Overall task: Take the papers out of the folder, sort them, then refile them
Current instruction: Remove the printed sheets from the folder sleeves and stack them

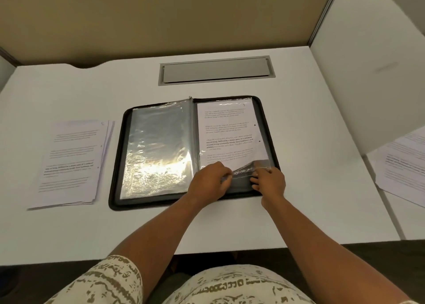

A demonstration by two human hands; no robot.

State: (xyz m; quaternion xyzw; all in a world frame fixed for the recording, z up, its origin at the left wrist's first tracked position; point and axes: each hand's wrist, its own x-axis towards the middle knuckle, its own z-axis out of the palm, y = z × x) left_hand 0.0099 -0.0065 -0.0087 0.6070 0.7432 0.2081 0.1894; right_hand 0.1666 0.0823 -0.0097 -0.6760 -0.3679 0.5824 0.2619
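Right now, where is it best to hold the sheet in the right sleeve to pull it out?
Probably by its near edge, coming from the person's side. The sheet sits in the right sleeve, whose mouth faces the person; both hands, left and right, hold it open there. The far end looks closed.

one folder [119, 165], two paper stacks [71, 161], two hands [210, 179]

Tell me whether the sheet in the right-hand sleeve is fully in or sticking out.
Not fully in. The sheet stops short of the sleeve's near end, where both hands pinch plastic.
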